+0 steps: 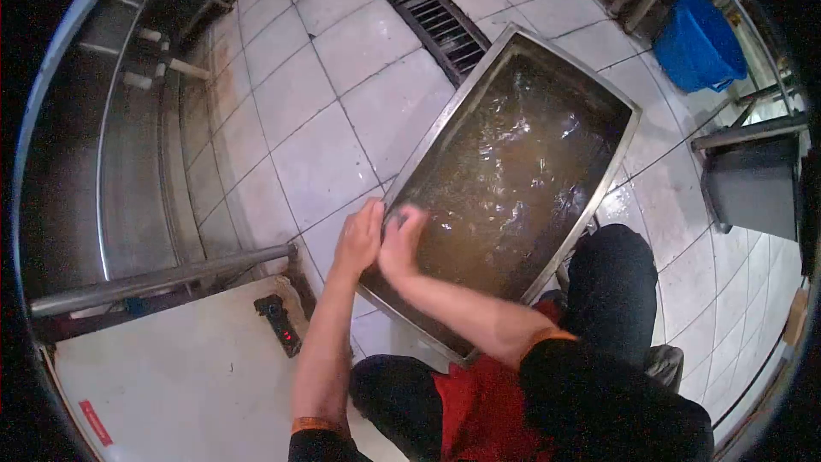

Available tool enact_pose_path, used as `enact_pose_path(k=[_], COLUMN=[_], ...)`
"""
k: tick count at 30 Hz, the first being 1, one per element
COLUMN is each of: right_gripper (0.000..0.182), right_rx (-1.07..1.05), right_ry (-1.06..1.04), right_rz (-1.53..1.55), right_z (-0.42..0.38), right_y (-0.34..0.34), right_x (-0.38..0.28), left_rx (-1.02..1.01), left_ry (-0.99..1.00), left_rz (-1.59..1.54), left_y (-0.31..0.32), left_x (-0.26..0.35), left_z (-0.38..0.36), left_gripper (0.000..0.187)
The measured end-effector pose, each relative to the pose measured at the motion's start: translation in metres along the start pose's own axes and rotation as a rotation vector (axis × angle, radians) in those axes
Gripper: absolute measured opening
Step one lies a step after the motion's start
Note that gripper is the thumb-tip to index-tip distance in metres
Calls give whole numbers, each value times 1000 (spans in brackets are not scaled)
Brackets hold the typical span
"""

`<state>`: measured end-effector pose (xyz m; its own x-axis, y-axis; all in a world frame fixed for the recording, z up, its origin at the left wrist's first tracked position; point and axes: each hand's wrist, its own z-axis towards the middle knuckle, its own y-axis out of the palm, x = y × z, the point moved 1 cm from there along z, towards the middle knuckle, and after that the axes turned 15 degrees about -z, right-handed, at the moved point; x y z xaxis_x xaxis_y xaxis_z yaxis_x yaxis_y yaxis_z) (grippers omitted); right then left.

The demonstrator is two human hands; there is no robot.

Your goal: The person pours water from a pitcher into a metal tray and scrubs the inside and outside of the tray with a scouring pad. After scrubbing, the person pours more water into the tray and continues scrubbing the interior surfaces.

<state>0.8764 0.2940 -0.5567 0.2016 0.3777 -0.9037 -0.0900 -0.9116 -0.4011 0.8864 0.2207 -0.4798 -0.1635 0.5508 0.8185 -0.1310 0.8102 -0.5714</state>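
Observation:
A rectangular metal tub [622, 141] of murky brownish water stands on the tiled floor in front of me. My left hand [359, 239] is at its left rim, with the fingers held together and closed against the edge. Just inside that same rim is my right hand [402, 239], smeared by motion. Its fingers are curled in, with something small and greyish between them that I cannot make out. The two hands almost touch. Ripples and bright glints cover the water surface.
At lower left stands a white-topped unit [188, 368] with a black control box [278, 325] showing red lights. A floor drain grate [428, 17] runs past the tub's far end. A blue bucket [697, 43] and a grey bin [753, 188] are at right. Metal shelving [137, 162] lines the left.

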Motion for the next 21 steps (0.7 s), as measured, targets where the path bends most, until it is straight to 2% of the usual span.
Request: enact_pose_path(k=[4, 5, 6, 8, 10, 12, 13, 14, 16, 17, 20, 21], right_gripper=[24, 25, 24, 24, 24, 23, 23, 24, 25, 24, 16, 14], right_rx=[120, 166, 83, -85, 8, 50, 72, 40, -24, -99, -3, 23], right_ry=[-10, -22, -49, 60, -75, -13, 59, 7, -219, -91, -5, 47], right_rz=[91, 111, 54, 38, 122, 212, 223, 158, -40, 115, 173, 173], right_z=[40, 48, 8, -31, 11, 73, 68, 39, -17, -10, 59, 64], right_y=[-5, -4, 0, 11, 4, -22, -17, -7, -6, -1, -8, -12], right_x=[-2, -8, 0, 12, 10, -6, -7, -1, -2, 6, 2, 6], left_rx=[-63, -43, -68, -110, -95, -60, -60, -38, -66, -81, -25, -55], left_ry=[-118, -79, -94, -122, -85, -56, -52, -21, -86, -116, -5, -54], left_rz=[-66, -70, -91, -131, -81, -90, -93, -92, -125, -133, -81, -96], left_y=[-4, -2, -2, -5, -11, 1, 1, 0, -1, -4, 0, 1], left_x=[1, -3, -3, -4, -5, -9, -9, -8, -4, -3, -8, -9], left_z=[7, 8, 8, 7, 7, 7, 3, 11, 11, 10, 11, 5], left_gripper=[29, 29, 29, 30, 30, 30, 30, 30, 30, 30, 30, 30])
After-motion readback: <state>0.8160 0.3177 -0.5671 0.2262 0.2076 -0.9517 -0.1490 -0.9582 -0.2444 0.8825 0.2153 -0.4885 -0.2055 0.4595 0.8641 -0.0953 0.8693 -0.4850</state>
